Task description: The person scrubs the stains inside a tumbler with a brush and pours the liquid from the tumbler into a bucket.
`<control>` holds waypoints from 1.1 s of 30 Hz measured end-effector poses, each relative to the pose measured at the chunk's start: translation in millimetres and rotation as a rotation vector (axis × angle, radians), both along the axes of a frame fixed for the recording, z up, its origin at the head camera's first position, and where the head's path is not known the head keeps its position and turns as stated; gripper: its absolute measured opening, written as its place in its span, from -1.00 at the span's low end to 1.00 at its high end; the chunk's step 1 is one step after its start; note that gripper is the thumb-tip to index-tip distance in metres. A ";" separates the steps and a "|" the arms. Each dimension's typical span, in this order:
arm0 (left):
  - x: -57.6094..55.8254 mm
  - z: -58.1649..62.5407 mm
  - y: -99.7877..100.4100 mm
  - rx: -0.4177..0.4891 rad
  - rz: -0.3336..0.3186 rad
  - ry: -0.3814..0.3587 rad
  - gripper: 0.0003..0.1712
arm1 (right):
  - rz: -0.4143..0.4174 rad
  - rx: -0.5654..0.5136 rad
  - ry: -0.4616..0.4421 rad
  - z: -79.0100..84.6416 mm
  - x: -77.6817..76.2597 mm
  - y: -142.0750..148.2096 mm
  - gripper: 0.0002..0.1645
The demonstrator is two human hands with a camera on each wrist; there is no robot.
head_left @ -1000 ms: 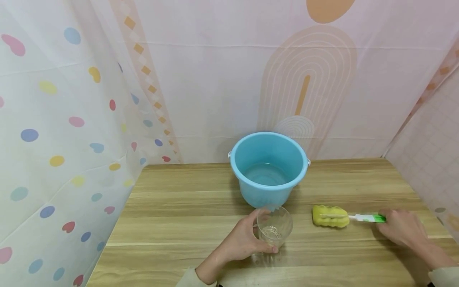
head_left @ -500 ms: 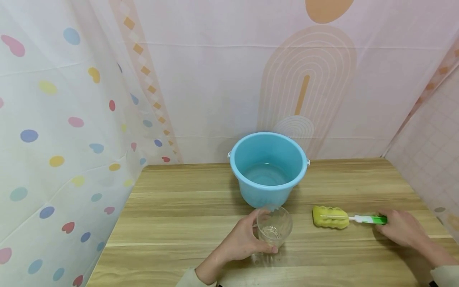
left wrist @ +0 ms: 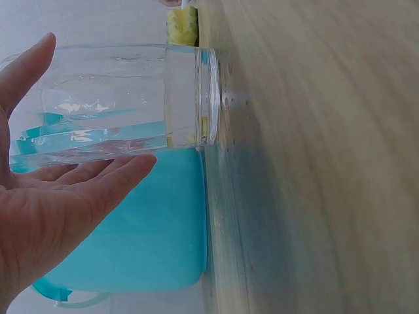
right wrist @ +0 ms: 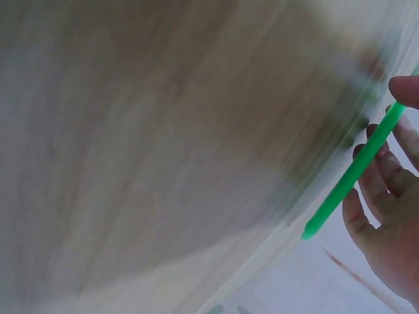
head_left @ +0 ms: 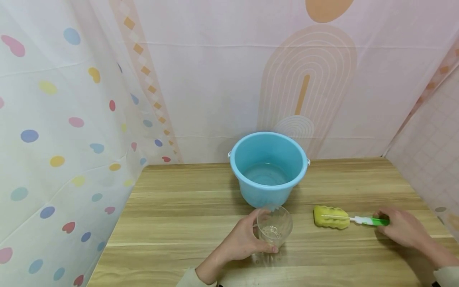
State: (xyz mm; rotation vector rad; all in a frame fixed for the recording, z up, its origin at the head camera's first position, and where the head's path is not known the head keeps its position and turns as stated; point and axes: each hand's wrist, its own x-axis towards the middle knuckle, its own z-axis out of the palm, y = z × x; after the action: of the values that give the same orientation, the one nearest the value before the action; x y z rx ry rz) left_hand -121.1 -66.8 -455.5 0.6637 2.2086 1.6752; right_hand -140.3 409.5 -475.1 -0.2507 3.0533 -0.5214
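Observation:
A clear glass cup [head_left: 277, 227] stands upright on the wooden table, in front of the bucket. My left hand [head_left: 244, 237] holds it from the left, thumb at the near side and fingers at the far side. In the left wrist view the cup [left wrist: 118, 98] lies between the thumb and the fingers, its base at the tabletop. To the right, a yellow sponge brush [head_left: 330, 217] points leftward with its white and green handle. My right hand [head_left: 401, 226] pinches the green end; in the right wrist view this handle [right wrist: 353, 171] runs between thumb and fingers.
A light blue bucket [head_left: 267, 195] with some water in its bottom stands behind the cup. Patterned cloth [head_left: 208, 87] hangs along the table's back and both sides. Bare wooden tabletop [head_left: 172, 223] extends left of the bucket.
The sponge brush has shifted slightly to the right, and more of its green handle shows by the right hand. The left hand and the cup have stayed in place.

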 end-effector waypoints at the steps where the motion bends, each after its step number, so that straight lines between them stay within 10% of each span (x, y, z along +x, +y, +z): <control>1: -0.1 -0.2 0.0 0.001 -0.001 0.000 0.07 | 0.006 -0.001 0.005 0.0 0.2 0.2 -0.68; 33: -0.3 -0.5 -0.5 -0.010 0.004 -0.007 0.06 | -0.023 -0.168 0.145 31.8 -5.7 -18.1 -0.52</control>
State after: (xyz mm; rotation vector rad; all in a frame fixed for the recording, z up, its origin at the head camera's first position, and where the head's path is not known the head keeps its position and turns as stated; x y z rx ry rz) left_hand -121.4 -67.2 -456.0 0.6512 2.2131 1.6651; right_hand -146.0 391.4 -443.4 -0.2705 3.1569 -0.7968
